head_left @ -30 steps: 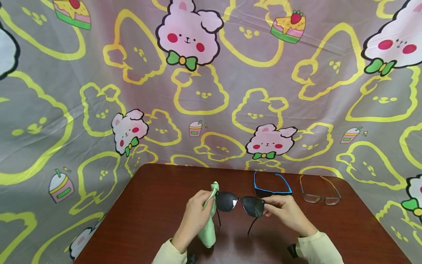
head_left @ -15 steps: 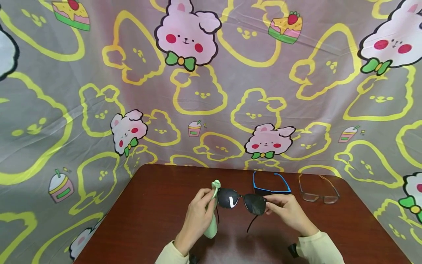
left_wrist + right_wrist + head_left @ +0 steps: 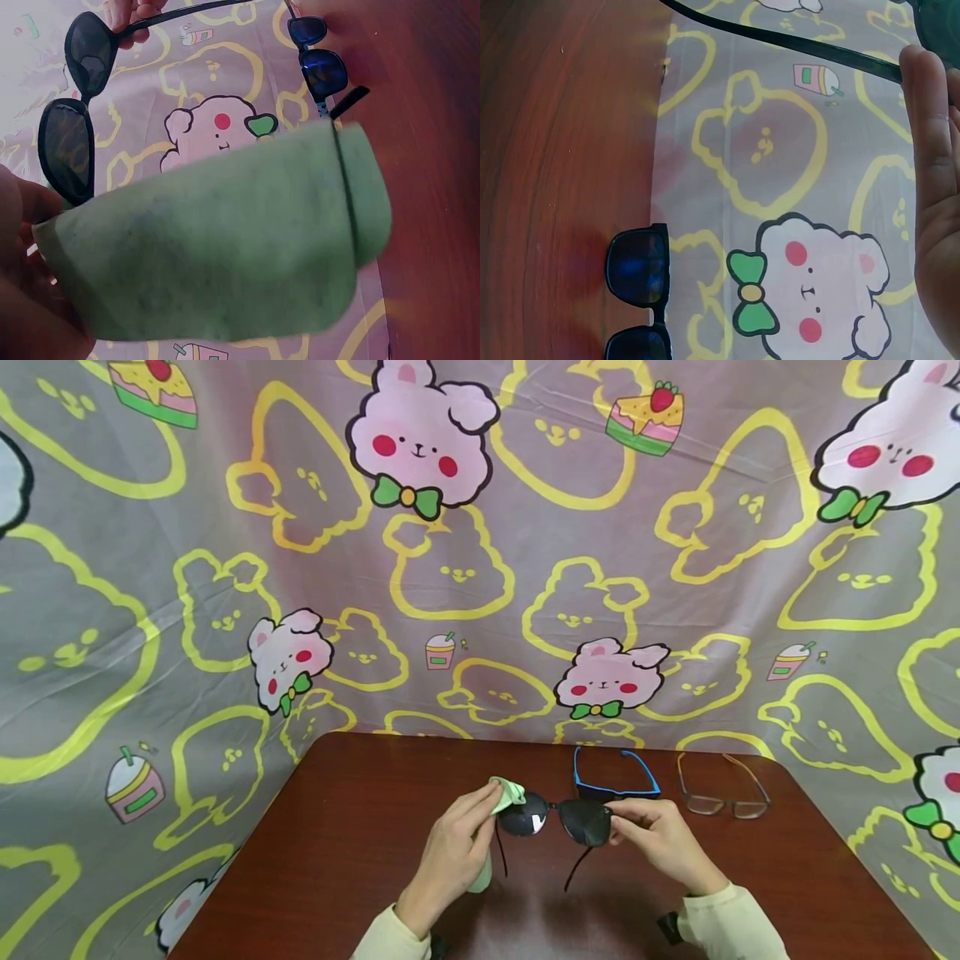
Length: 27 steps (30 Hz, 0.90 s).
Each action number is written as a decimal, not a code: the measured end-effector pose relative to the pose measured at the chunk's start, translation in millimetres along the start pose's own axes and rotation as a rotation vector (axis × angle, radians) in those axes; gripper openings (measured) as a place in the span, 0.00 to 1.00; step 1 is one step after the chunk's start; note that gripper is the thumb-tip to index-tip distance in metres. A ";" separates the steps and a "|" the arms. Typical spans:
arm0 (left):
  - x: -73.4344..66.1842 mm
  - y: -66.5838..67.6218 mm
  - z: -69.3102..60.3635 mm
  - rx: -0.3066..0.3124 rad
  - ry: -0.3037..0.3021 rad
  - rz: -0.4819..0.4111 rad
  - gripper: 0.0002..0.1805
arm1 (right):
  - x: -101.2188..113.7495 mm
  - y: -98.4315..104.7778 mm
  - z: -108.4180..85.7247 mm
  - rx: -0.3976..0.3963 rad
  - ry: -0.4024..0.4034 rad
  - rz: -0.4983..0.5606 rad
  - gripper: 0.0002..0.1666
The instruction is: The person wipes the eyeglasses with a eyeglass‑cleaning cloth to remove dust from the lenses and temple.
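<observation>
The black sunglasses point(image 3: 566, 818) are between my two hands, held up over the tabletop, their temples unfolded and slanting down below my fingers. At one end, the fingers of my right hand point(image 3: 663, 835) pinch the frame near the hinge, thumb beneath and forefinger on top. At the other end, the fingers of my left hand point(image 3: 453, 835) pinch a light green cloth point(image 3: 210, 247) against the frame. A fold of it laps over the upper outer corner of the lens nearest those fingers, and the rest hangs below my palm. A white glint shows on that same lens, just beside the cloth.

Beyond my right fingers and slightly to their left, a pair of blue-framed sunglasses point(image 3: 600, 793) rests on the tabletop point(image 3: 360, 827), its dark lenses toward me and its temples pointing away; the wrist views show a blue tint in them. Farther to the right of the same fingers lie clear-lensed eyeglasses point(image 3: 707, 806) with brownish temples, also opened away from me. The tabletop is reddish-brown wood grain. Past its far edge, well beyond my fingers, hangs a grey-pink curtain point(image 3: 480, 643) printed with rabbits in green bows, yellow outlines, drink cups and cake slices. Pale sleeves point(image 3: 731, 927) cover my forearms.
</observation>
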State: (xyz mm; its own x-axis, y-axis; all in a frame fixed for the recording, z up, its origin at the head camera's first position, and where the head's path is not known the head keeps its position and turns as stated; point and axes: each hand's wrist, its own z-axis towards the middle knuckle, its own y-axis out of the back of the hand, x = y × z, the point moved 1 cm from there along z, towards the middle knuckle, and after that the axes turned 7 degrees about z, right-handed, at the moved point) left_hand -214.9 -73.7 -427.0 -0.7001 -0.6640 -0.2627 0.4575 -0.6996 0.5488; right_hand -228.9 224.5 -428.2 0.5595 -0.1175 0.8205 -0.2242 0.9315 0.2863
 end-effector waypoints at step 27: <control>-0.4 0.3 1.6 0.003 -0.331 0.132 0.19 | 19.2 -4.2 3.6 -0.068 0.101 -0.009 0.09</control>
State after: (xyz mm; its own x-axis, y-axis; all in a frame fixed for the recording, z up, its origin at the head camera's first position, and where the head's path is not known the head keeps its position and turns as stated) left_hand -215.4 -73.2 -425.4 -0.7750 -0.6266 0.0819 0.5546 -0.6123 0.5634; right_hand -220.1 217.0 -411.9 0.6394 -0.0940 0.7631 -0.1662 0.9521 0.2566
